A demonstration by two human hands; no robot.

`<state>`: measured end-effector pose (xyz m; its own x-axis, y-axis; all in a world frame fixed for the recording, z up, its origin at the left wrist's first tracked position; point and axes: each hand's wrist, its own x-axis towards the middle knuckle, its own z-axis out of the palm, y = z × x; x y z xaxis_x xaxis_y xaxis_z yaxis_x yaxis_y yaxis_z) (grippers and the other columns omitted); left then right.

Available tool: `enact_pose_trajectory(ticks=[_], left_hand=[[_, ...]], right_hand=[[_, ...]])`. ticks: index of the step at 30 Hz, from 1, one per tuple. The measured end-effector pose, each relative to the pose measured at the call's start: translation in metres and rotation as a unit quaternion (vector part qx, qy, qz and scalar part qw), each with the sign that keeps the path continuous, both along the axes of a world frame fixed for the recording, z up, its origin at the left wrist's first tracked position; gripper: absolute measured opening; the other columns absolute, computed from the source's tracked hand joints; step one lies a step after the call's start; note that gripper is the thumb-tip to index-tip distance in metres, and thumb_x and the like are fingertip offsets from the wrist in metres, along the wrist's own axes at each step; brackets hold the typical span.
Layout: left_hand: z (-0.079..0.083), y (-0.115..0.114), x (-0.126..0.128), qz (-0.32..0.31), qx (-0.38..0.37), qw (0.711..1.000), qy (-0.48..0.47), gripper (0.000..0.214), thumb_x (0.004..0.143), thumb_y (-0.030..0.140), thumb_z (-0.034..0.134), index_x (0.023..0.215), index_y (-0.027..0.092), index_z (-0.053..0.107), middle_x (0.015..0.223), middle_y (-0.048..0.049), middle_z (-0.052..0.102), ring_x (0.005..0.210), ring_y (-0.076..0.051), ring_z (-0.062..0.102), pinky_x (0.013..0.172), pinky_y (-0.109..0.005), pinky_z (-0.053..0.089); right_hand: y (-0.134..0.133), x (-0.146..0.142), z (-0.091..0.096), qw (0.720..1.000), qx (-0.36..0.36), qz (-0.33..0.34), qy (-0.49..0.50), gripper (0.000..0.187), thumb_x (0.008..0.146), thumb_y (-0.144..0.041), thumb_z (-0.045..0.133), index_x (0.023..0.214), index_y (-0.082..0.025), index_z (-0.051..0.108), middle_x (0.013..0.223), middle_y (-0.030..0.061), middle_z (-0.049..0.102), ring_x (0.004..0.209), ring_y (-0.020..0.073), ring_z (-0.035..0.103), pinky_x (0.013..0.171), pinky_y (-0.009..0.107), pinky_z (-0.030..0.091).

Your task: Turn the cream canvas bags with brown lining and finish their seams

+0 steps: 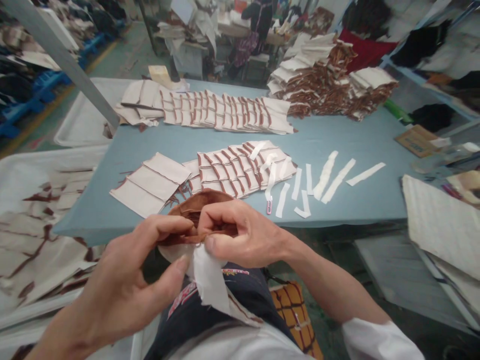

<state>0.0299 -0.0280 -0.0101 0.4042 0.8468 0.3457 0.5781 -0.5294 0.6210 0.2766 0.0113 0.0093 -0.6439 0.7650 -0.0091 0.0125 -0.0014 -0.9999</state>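
Observation:
Close to my body, I hold up a sewn cloth piece with a brown fringed-looking side and a pale backing. My left hand has its fingertips on the brown edge, with the thumb below against the pale side. The thumb and bent forefinger of my right hand pinch that edge a little to the right. From under the right fingertips hangs a white cloth strip. The exact grip point is partly hidden by my fingers.
A blue-covered table carries a row of overlapping pale panels, a nearer stack, loose white strips and a small pink clip. A tall cloth pile stands behind. White bins flank the left; a person is beyond.

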Motion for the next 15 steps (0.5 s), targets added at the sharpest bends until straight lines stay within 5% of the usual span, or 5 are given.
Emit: enact_pose_trajectory(ticks=[4, 10, 15], left_hand=[[0.019, 0.016, 0.002, -0.127, -0.025, 0.991, 0.023, 0.020, 0.120, 0.031, 0.053, 0.111, 0.031, 0.071, 0.086, 0.0097, 0.079, 0.068, -0.009, 0.074, 0.063, -0.016, 0.052], [-0.001, 0.025, 0.000, -0.134, 0.220, 0.964, 0.063, 0.030, 0.125, 0.026, 0.048, 0.097, 0.028, 0.058, 0.071, 0.0055, 0.066, 0.059, -0.017, 0.060, 0.064, -0.032, 0.044], [-0.009, 0.032, -0.010, -0.162, 0.128, 0.978, 0.030, 0.033, 0.127, 0.032, 0.039, 0.108, 0.026, 0.065, 0.080, 0.0050, 0.071, 0.065, -0.012, 0.067, 0.065, -0.022, 0.049]], right_hand=[[0.000, 0.000, -0.005, 0.994, 0.106, -0.008, 0.022, 0.006, 0.076, -0.017, 0.059, 0.076, -0.022, 0.056, 0.068, -0.0087, 0.047, 0.064, 0.0087, 0.042, 0.058, 0.022, 0.032], [0.000, -0.009, -0.015, 0.998, 0.028, 0.014, 0.058, 0.006, 0.082, -0.022, 0.059, 0.078, -0.023, 0.056, 0.066, -0.0096, 0.046, 0.057, 0.0082, 0.038, 0.052, 0.022, 0.032], [0.005, -0.007, -0.020, 0.990, 0.138, -0.010, 0.025, 0.004, 0.080, -0.019, 0.061, 0.080, -0.022, 0.059, 0.068, -0.0084, 0.049, 0.059, 0.0088, 0.040, 0.057, 0.024, 0.034]])
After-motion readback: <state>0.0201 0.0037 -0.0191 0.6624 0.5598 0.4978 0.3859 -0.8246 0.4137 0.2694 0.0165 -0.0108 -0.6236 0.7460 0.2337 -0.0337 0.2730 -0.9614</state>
